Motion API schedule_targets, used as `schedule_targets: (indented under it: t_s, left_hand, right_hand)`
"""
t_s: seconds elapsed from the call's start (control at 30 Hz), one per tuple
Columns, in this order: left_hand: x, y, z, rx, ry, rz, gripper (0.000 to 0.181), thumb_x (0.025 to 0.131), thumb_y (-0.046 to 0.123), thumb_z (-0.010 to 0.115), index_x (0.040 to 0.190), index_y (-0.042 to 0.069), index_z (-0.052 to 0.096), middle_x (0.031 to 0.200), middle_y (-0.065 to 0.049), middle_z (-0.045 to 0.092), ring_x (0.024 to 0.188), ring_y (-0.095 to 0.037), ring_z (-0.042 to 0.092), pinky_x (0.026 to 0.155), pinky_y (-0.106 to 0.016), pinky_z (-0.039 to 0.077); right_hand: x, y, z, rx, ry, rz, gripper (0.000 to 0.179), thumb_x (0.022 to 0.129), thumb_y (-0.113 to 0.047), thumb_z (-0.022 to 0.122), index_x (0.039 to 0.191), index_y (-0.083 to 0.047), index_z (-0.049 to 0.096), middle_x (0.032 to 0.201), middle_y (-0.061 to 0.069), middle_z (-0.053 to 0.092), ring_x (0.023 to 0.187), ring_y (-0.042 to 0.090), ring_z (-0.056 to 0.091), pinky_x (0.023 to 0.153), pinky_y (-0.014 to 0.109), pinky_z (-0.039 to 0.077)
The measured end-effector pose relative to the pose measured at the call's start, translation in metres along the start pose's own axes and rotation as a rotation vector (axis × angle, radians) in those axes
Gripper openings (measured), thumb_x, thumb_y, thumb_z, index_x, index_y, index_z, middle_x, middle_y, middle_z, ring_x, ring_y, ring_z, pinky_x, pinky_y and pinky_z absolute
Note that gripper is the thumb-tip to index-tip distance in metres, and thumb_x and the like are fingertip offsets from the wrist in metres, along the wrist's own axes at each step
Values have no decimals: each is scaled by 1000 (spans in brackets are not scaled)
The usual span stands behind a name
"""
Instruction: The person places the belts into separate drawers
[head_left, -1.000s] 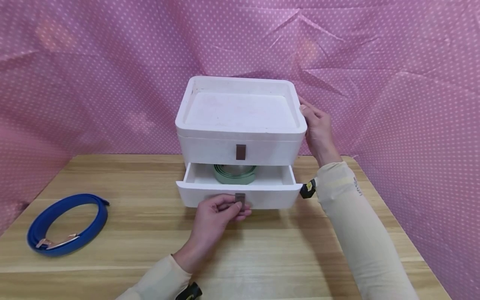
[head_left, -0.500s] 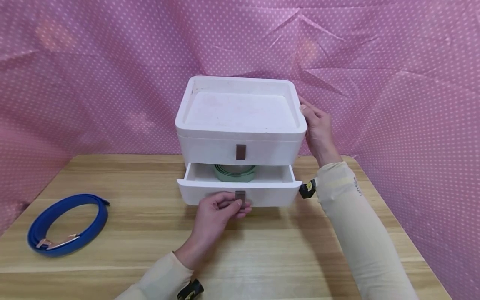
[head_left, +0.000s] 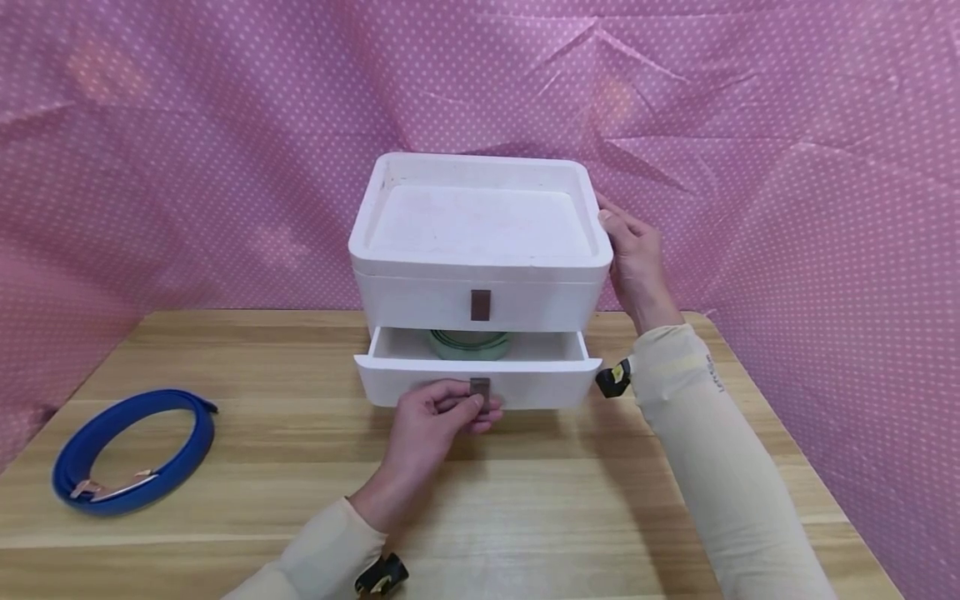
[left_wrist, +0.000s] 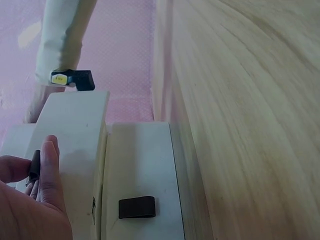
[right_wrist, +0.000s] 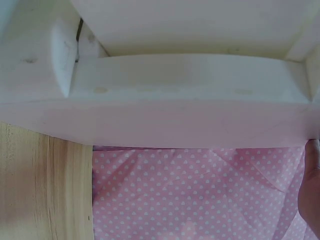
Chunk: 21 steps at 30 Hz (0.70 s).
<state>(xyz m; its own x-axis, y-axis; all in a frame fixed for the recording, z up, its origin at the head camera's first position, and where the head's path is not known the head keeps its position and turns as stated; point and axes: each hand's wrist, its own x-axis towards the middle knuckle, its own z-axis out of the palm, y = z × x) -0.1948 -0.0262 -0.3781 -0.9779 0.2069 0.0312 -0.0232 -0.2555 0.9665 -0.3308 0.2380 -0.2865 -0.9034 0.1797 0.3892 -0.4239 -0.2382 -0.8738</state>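
Note:
A white drawer unit (head_left: 480, 271) with a tray-like top stands on the table. Its middle drawer (head_left: 412, 385) is pulled partway out, and a coiled green belt (head_left: 468, 347) lies inside, partly hidden under the drawer above. My left hand (head_left: 423, 433) pinches the brown tab handle (left_wrist: 34, 166) of this drawer between thumb and fingers. Against the unit's right side rests my right hand (head_left: 637, 262), thumb near the top rim and fingers reaching toward the back corner. Only part of that hand (right_wrist: 311, 190) shows in the right wrist view.
A coiled blue belt (head_left: 135, 450) with a metal buckle lies on the left of the wooden table (head_left: 540, 508). Below the pulled drawer, a lower drawer front (left_wrist: 137, 160) with its own tab is flush. Pink dotted cloth (head_left: 480, 75) hangs behind.
The pulled drawer has slid slightly inward with my left hand on its tab, so less of the green belt shows. The right hand has stayed in place.

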Motion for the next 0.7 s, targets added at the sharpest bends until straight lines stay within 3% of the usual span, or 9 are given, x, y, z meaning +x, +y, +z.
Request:
schedule_targets:
  t_s: [0.4, 0.7]
  left_hand:
    - [4, 1, 1, -6, 13, -19, 12, 91, -11, 61, 103, -14, 62, 98, -27, 69, 85, -30, 72, 79, -36, 61]
    - [6, 0, 0, -3, 20, -11, 12, 92, -10, 60, 103, -14, 62, 97, -27, 70, 84, -29, 72, 78, -37, 61]
  right_hand:
    - [1, 0, 0, -4, 17, -3, 33, 96, -8, 60, 127, 4, 61, 135, 10, 59, 119, 25, 59, 93, 28, 54]
    - [1, -1, 1, 21, 24, 6, 30, 95, -6, 61, 123, 4, 63, 135, 11, 58, 122, 26, 57, 96, 30, 53]
